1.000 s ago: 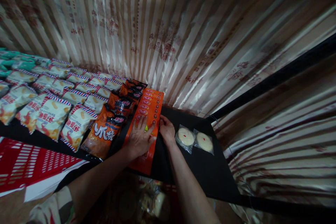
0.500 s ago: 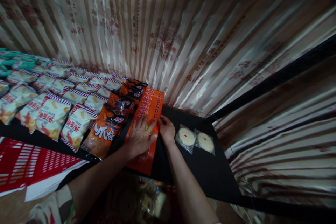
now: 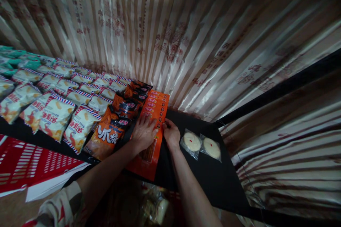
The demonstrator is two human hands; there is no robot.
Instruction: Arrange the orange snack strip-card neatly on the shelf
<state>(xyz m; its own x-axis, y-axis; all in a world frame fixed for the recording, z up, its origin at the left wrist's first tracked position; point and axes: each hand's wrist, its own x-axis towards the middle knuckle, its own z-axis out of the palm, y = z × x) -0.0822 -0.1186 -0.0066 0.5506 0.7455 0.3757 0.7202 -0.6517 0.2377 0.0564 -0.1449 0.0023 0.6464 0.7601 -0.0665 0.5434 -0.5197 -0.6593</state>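
On the black tabletop [image 3: 205, 181], seen through the head camera, I find the stack of long orange packets [image 3: 151, 150] at its middle, between the orange-and-black bags [image 3: 108, 136] and two round pale cakes. The left hand [image 3: 145, 132] is open, palm down, fingers spread flat across the stack. The right hand [image 3: 172, 134] is at the stack's right edge with its fingers bent; I cannot tell whether it pinches an edge. Containers: the lowest visible part of the stack has a window showing brown contents; each of the two round cakes [image 3: 192, 142] is in its own clear wrapper; a red slotted basket [image 3: 49, 161] is below the table on the left; below the near edge, pale pieces [image 3: 161, 211] in clear wrapping are in shadow, and I cannot count them. Labels: the orange packets repeat an oval logo, too small for me to read; the front orange-and-black bag has large white characters under smaller script; the white bags [image 3: 81, 127] have red Chinese characters and striped edges; each cake has one red mark. Counts: six oval logos are visible above the left hand; at least three orange-and-black bags line up in depth; the white bags fill several rows; teal packets [image 3: 29, 62], uncounted, lie at far left. A pleated curtain [image 3: 170, 39], printed with dark red flowers and characters, hangs behind.
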